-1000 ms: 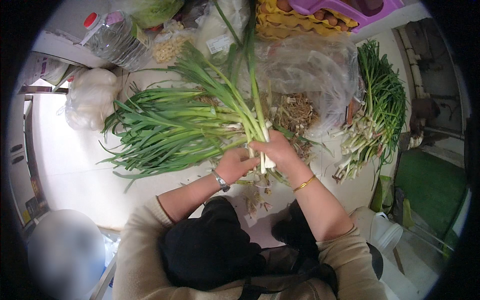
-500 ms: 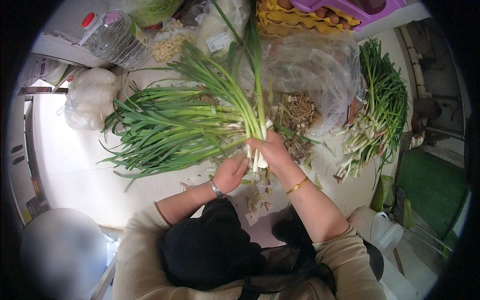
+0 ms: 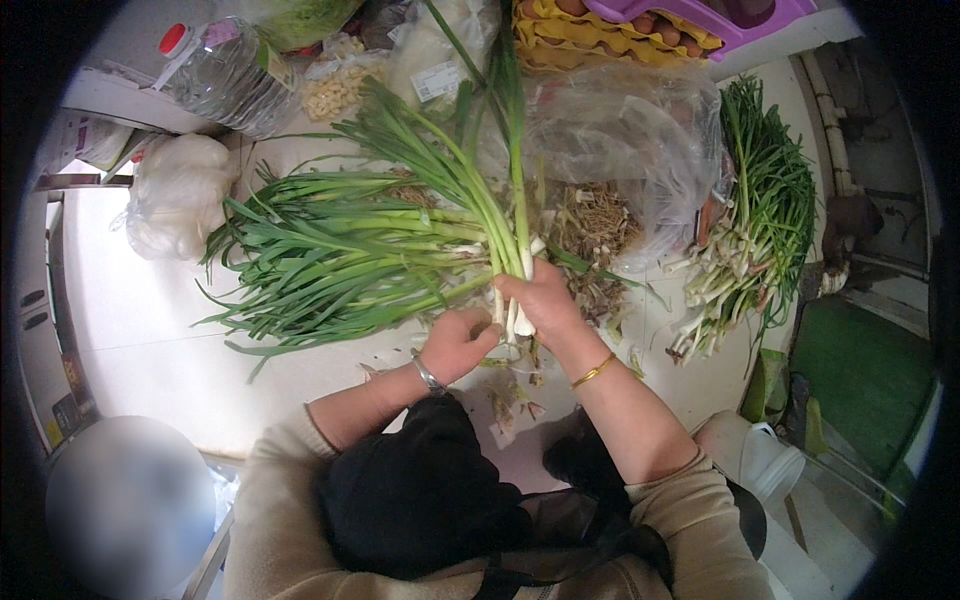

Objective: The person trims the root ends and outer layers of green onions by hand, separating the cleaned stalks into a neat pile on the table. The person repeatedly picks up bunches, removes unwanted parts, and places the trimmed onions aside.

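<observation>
My right hand (image 3: pixel 543 298) is closed around a small bunch of green garlic stalks (image 3: pixel 498 215), white ends down and long leaves pointing away from me. Just left of those white ends is my left hand (image 3: pixel 460 342), its fingers curled and its thumb tip touching the lowest part of a stalk; whatever its fingers pinch is hidden. To the left, a larger pile of green garlic (image 3: pixel 330 255) lies flat, leaves fanned leftward. Beneath my hands are scattered dry peelings (image 3: pixel 508 408).
Roots and trimmings (image 3: pixel 600 225) lie beside a clear plastic bag (image 3: pixel 640 140). Another heap of greens (image 3: pixel 760 190) is at the right. Behind stand a large red-capped bottle (image 3: pixel 230 75), a bag of pale pieces (image 3: pixel 335 97) and yellow egg trays (image 3: pixel 610 45). A white bag (image 3: pixel 180 195) sits far left.
My left hand has shifted slightly, its thumb now at the lower white ends of the stalks. My right hand keeps its hold in nearly the same place.
</observation>
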A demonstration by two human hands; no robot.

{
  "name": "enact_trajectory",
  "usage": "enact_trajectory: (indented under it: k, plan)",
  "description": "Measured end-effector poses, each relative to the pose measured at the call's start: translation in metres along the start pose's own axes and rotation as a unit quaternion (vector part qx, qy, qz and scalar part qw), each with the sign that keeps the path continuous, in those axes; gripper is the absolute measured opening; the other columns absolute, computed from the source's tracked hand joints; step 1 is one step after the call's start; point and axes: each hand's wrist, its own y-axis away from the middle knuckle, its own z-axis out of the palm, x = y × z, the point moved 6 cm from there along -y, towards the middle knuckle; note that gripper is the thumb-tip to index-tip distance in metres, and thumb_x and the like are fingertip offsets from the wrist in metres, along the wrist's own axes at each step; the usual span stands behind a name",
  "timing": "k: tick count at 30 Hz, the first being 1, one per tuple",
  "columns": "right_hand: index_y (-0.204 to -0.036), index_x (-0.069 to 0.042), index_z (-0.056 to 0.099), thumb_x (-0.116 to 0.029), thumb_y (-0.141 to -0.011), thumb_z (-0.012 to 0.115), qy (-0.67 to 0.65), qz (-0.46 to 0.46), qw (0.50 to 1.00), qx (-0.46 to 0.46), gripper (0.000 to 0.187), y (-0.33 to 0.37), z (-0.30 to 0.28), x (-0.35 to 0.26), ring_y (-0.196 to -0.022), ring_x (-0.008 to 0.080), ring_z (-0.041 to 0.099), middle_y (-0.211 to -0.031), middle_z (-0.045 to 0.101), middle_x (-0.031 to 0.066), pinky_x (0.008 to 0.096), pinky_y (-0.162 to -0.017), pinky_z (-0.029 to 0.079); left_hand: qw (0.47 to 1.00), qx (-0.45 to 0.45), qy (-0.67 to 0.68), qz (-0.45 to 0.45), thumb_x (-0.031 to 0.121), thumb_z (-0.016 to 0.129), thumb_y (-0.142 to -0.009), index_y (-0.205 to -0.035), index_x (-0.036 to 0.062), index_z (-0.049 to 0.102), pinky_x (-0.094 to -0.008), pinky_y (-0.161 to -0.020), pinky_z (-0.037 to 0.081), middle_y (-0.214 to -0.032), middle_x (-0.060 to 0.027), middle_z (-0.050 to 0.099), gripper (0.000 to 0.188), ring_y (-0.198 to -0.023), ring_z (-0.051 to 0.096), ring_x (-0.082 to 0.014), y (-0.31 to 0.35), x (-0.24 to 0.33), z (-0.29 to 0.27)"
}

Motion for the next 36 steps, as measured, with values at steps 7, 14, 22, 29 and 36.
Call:
enact_trajectory:
  k: [7,14,22,29,36]
  plan:
    - [-0.089,0.000,0.056,-0.005,-0.077,0.059,-0.041,0.025,0.999,-0.008,0.013,0.000,0.002,0.006,-0.065,0.0127,0.055,-0.076,0.058,0.0050,0.0270,-0.055,0.046,0.996,0.022,-0.066,0.049,0.013,0.050,-0.078,-0.074,-0.0022,0.057,-0.0295,-0.048,0.042,-0.055,-0.0083,0.053,0.017,-0.049,0.050,-0.0127,-0.004,0.002,-0.004]
    - [-0.090,-0.001,0.057,-0.010,-0.077,0.060,-0.105,0.093,0.990,-0.002,0.016,-0.004,-0.008,0.014,-0.059,0.0149,0.057,-0.073,0.058,0.0058,0.0287,-0.051,0.048,0.979,-0.032,0.187,-0.074,0.011,0.042,-0.083,-0.080,-0.0015,0.054,-0.0212,-0.043,0.033,-0.056,0.0025,0.044,0.018,-0.046,0.040,-0.0075,-0.005,-0.026,0.004]
    - [-0.094,-0.003,0.058,-0.013,-0.077,0.063,-0.065,0.169,0.983,-0.035,0.020,-0.001,-0.021,0.002,-0.062,0.0161,0.059,-0.076,0.061,0.0065,0.0308,-0.052,0.049,0.924,-0.170,-0.335,0.071,0.026,0.051,-0.080,-0.080,0.0068,0.061,-0.0449,-0.057,0.045,-0.068,-0.0165,0.058,0.022,-0.063,0.055,-0.0373,-0.008,-0.046,0.012]
    - [-0.096,0.000,0.056,-0.005,-0.078,0.058,-0.075,0.162,0.983,-0.052,0.019,0.002,-0.020,-0.006,-0.067,0.0184,0.062,-0.080,0.062,0.0102,0.0313,-0.056,0.052,0.928,-0.056,0.359,-0.086,0.039,0.051,-0.086,-0.101,0.0020,0.058,-0.0299,-0.060,0.045,-0.068,-0.0069,0.060,0.040,-0.065,0.059,-0.0171,-0.036,-0.034,0.001]
    - [-0.099,0.001,0.056,-0.004,-0.077,0.058,-0.021,0.137,0.988,-0.061,0.022,-0.002,-0.030,-0.009,-0.067,0.0177,0.062,-0.079,0.061,0.0100,0.0294,-0.055,0.052,0.997,-0.022,-0.067,0.012,0.024,0.047,-0.091,-0.088,0.0024,0.057,-0.0283,-0.060,0.042,-0.076,-0.0029,0.059,0.025,-0.065,0.050,-0.0138,-0.018,-0.038,-0.013]
